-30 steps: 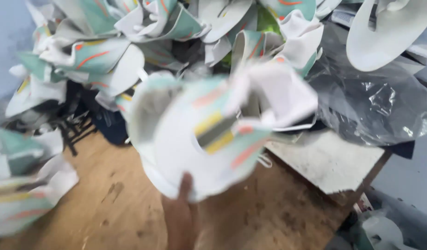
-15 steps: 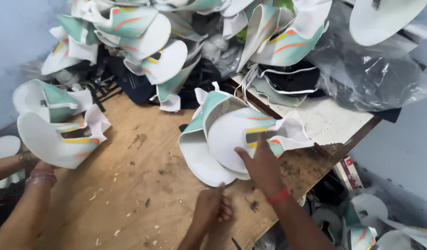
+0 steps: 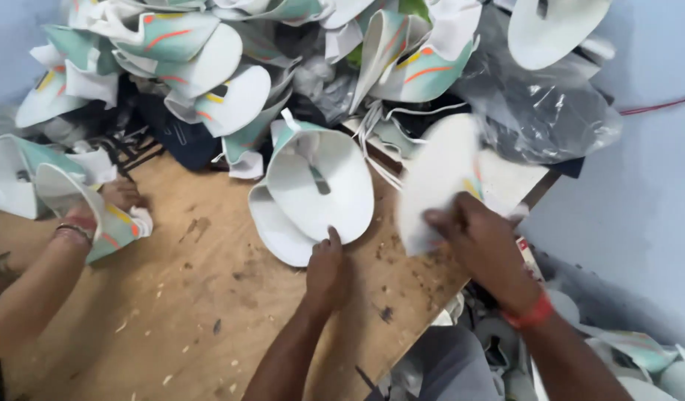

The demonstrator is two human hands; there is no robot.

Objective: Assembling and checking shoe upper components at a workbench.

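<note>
A scuffed wooden worktop runs across the view, speckled with chips and dark stains. Pale blue-grey walls close it in on the right and at the upper left. A thin red cable crosses the right wall. Crumpled clear plastic sheeting lies at the worktop's far corner. The light is soft and even.

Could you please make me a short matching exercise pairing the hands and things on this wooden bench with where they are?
1. left hand
2. right hand
3. co-worker's hand
4. clear plastic bag

a. far right, at the pile's edge
b. gripping a blurred white piece
c. fingertips on the stacked white pieces at the middle
d. left edge, on a teal-striped piece

Pairs: 1-c, 2-b, 3-d, 4-a
</note>
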